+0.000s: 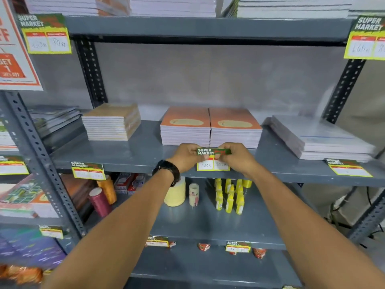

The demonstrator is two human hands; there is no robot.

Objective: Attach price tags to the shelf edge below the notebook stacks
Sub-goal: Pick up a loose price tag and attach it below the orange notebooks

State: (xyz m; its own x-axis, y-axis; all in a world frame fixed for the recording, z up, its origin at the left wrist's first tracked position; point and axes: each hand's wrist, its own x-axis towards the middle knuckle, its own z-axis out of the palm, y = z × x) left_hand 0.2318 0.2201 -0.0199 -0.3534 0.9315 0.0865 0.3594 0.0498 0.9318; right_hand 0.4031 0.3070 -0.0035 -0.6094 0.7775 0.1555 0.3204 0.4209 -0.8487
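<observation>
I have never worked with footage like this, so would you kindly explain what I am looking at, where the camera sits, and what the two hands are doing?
There is no machine here: one picture, taken by a wide-angle camera worn on a person's head, looking forward and down. The two bare arms reaching in belong to that person.

They face a grey metal shelf. On it lie stacks of notebooks; in the middle, two orange-covered notebook stacks sit side by side.

Just below those, the left hand, with a black wristwatch, and the right hand together pinch a green, yellow and white price tag by its top strip, holding it against the shelf's front edge. Whether it is stuck yet, I cannot tell.

Similar tags already hang further left and right on this edge.
</observation>
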